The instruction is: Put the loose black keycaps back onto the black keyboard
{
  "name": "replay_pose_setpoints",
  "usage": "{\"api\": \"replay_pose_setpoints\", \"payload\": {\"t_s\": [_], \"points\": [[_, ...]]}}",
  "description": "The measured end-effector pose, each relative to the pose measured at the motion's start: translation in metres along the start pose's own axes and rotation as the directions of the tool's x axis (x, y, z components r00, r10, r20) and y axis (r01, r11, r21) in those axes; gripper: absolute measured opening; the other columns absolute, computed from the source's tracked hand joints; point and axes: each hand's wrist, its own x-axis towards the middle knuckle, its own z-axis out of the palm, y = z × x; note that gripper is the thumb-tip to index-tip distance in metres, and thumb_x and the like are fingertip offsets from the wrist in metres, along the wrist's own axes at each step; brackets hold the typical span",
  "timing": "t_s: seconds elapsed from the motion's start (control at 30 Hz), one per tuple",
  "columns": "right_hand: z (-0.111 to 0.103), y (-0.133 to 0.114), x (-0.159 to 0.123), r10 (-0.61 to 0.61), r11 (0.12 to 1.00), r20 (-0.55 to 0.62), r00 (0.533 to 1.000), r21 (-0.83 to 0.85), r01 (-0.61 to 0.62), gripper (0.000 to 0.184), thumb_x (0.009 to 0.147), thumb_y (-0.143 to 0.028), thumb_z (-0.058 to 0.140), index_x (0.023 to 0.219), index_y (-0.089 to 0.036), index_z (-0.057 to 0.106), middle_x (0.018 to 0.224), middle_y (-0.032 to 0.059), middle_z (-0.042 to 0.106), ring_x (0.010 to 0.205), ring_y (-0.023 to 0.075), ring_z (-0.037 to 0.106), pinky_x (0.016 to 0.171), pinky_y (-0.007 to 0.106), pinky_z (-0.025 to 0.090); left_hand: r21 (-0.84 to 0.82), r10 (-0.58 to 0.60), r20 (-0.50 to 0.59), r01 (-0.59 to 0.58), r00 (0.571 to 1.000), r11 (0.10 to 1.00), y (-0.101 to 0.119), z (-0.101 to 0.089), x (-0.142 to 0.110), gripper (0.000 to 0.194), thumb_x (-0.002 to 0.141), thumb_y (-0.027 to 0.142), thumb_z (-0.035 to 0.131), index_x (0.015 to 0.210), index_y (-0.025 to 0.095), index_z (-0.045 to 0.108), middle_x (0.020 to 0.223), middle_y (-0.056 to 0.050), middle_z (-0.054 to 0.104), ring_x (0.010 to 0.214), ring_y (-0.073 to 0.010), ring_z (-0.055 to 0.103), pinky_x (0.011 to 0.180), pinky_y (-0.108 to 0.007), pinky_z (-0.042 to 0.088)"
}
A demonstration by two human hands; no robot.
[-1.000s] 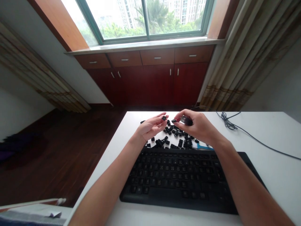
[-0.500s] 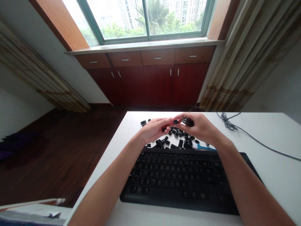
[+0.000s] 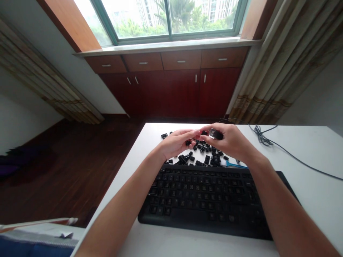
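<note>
My left hand (image 3: 178,143) and my right hand (image 3: 232,141) meet fingertip to fingertip above the far side of a black keyboard (image 3: 198,217). A small black keycap (image 3: 204,132) is pinched where the fingertips come together. Inside the curl of my right hand sits a dark rounded object (image 3: 216,134) with a shiny end; its kind is unclear. Another black piece (image 3: 188,142) shows by the lower fingers of my left hand, and I cannot tell whether it is held. Loose black keycaps (image 3: 184,158) lie scattered below and behind my hands, partly hidden by them.
A blue brush (image 3: 233,164) with pale bristles lies behind the keyboard, partly under my right forearm. A bundled black cable (image 3: 261,137) runs across the right of the white table (image 3: 302,160). Red-brown cabinets (image 3: 171,92) stand under the window.
The view has tilted and shifted slightly. My fingertips have closed in further around the keycap, which shows less now. The dark object stays in my right hand.
</note>
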Motion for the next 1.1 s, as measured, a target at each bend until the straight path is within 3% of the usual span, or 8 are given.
{"api": "replay_pose_setpoints", "payload": {"t_s": [0.2, 0.33, 0.4, 0.5, 0.7, 0.83, 1.0, 1.1], "points": [[-0.011, -0.008, -0.002, 0.004, 0.989, -0.053, 0.999, -0.149, -0.012, 0.034, 0.088, -0.044, 0.07, 0.115, -0.023, 0.073, 0.095, 0.0032, 0.078, 0.074, 0.0169, 0.068, 0.064, 0.028, 0.05, 0.25, 0.028, 0.068, -0.044, 0.997, 0.967, 0.005, 0.001, -0.004, 0.04, 0.089, 0.048, 0.069, 0.11, 0.014, 0.074, 0.105, -0.011, 0.069, 0.075, -0.0101, 0.052, 0.069, -0.025, 0.043], [-0.044, -0.026, -0.015, -0.031, 0.964, -0.108, 0.994, -0.265, 0.002, 0.031, 0.086, -0.046, 0.071, 0.106, -0.023, 0.076, 0.082, 0.0013, 0.075, 0.062, 0.015, 0.064, 0.056, 0.028, 0.048, 0.512, 0.064, 0.115, -0.114, 0.991, 0.851, 0.017, 0.012, -0.014, 0.045, 0.09, 0.053, 0.064, 0.113, 0.016, 0.073, 0.104, -0.009, 0.07, 0.071, -0.0103, 0.05, 0.064, -0.024, 0.041], [-0.065, -0.036, -0.028, -0.09, 0.947, -0.249, 0.964, -0.32, 0.005, 0.029, 0.086, -0.044, 0.072, 0.107, -0.025, 0.076, 0.088, 0.0019, 0.076, 0.069, 0.0171, 0.068, 0.063, 0.031, 0.052, 0.596, 0.084, 0.131, -0.146, 0.988, 0.789, 0.026, 0.017, -0.021, 0.044, 0.091, 0.054, 0.062, 0.113, 0.017, 0.072, 0.105, -0.009, 0.071, 0.074, -0.0116, 0.052, 0.066, -0.025, 0.043], [-0.092, -0.042, -0.06, -0.095, 0.919, -0.349, 0.932, -0.392, -0.053, 0.026, 0.087, -0.039, 0.073, 0.109, -0.026, 0.076, 0.094, 0.0035, 0.077, 0.077, 0.0198, 0.07, 0.07, 0.033, 0.055, 0.68, 0.074, 0.146, -0.154, 0.987, 0.717, 0.038, 0.024, -0.032, 0.043, 0.09, 0.056, 0.062, 0.114, 0.021, 0.072, 0.104, -0.007, 0.071, 0.074, -0.013, 0.053, 0.065, -0.026, 0.044], [-0.108, -0.01, -0.159, 0.016, 0.908, -0.189, 0.982, -0.408, -0.094, 0.024, 0.086, -0.036, 0.074, 0.109, -0.029, 0.074, 0.103, 0.0037, 0.076, 0.087, 0.0232, 0.073, 0.083, 0.037, 0.059, 0.809, 0.035, 0.263, -0.24, 0.964, 0.536, 0.043, 0.038, -0.045, 0.039, 0.092, 0.055, 0.058, 0.108, 0.022, 0.074, 0.097, -0.007, 0.072, 0.077, -0.0166, 0.06, 0.062, -0.026, 0.045], [-0.095, 0.017, -0.219, 0.068, 0.917, -0.169, 0.983, -0.377, -0.128, 0.018, 0.089, -0.03, 0.071, 0.107, -0.027, 0.073, 0.103, 0.0051, 0.077, 0.093, 0.0251, 0.074, 0.087, 0.038, 0.062, 0.85, 0.016, 0.336, -0.311, 0.942, 0.426, 0.023, 0.058, -0.047, 0.033, 0.095, 0.049, 0.056, 0.106, 0.023, 0.073, 0.085, -0.003, 0.069, 0.067, -0.0134, 0.057, 0.053, -0.022, 0.037], [-0.074, 0.039, -0.258, -0.033, 0.924, -0.047, 0.998, -0.382, 0.012, 0.035, 0.091, -0.012, 0.065, 0.122, -0.027, 0.068, 0.117, 0.0057, 0.074, 0.104, 0.0223, 0.072, 0.094, 0.037, 0.061, 0.753, 0.166, 0.47, -0.492, 0.867, 0.438, -0.035, 0.096, -0.062, 0.021, 0.099, 0.033, 0.053, 0.102, 0.02, 0.069, 0.087, -0.003, 0.067, 0.069, -0.0115, 0.056, 0.059, -0.022, 0.042], [-0.068, 0.049, -0.267, -0.049, 0.912, 0.034, 0.998, -0.405, 0.059, 0.047, 0.09, -0.004, 0.058, 0.131, -0.026, 0.064, 0.127, 0.008, 0.07, 0.11, 0.0227, 0.07, 0.094, 0.038, 0.06, 0.683, 0.178, 0.654, -0.675, 0.736, 0.281, -0.073, 0.111, -0.078, 0.019, 0.099, 0.02, 0.048, 0.104, 0.017, 0.067, 0.092, -0.005, 0.068, 0.079, -0.0145, 0.06, 0.071, -0.026, 0.047]]}}
